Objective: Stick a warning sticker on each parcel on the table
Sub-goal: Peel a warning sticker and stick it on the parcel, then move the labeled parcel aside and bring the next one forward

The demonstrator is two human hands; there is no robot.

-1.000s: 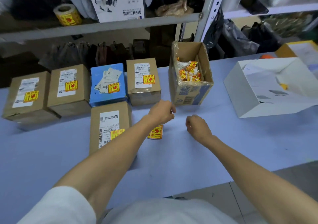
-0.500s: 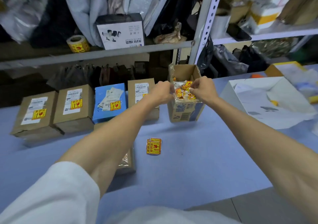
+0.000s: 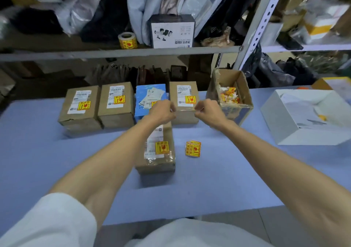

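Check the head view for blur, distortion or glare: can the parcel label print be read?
Head view: wide-angle distortion bends the shelf rail and table; the left hand and right hand look slightly smeared; label print on the nearest parcel is too soft to read; its tape catches mild glare; upper shelves are dim.

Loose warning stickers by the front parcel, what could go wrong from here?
The loose warning stickers lie on the table right of the front parcel; the right forearm could sweep them off. It and the back-row parcels already seem stickered, so another sticker could double up.
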